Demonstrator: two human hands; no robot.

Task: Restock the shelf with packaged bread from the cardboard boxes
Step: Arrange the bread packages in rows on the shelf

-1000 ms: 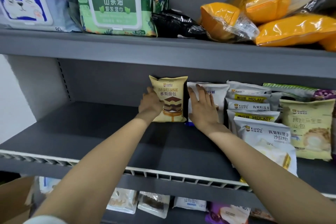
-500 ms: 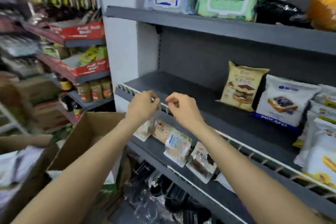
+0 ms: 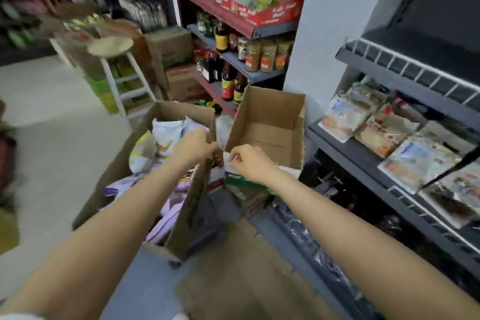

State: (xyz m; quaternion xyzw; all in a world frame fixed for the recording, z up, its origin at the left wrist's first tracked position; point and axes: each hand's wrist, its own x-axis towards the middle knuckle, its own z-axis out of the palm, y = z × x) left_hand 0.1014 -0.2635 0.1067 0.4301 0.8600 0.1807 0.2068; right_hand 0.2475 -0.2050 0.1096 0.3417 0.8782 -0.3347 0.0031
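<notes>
Two bare forearms, no watch or rings visible on left hand (image 3: pixel 193 144) or right hand (image 3: pixel 249 162); perhaps a white sleeve (image 3: pixel 18 316) edge at lower left, blurred.

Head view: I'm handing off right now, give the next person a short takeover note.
Left hand and right hand: fingers curled, hovering over the boxes; blur hides whether either holds anything.
Left cardboard box holds packaged bread; right cardboard box looks empty.
Done: some packs lie on the lower shelf.
Left: take bread from the left box and fill the shelf above.
</notes>
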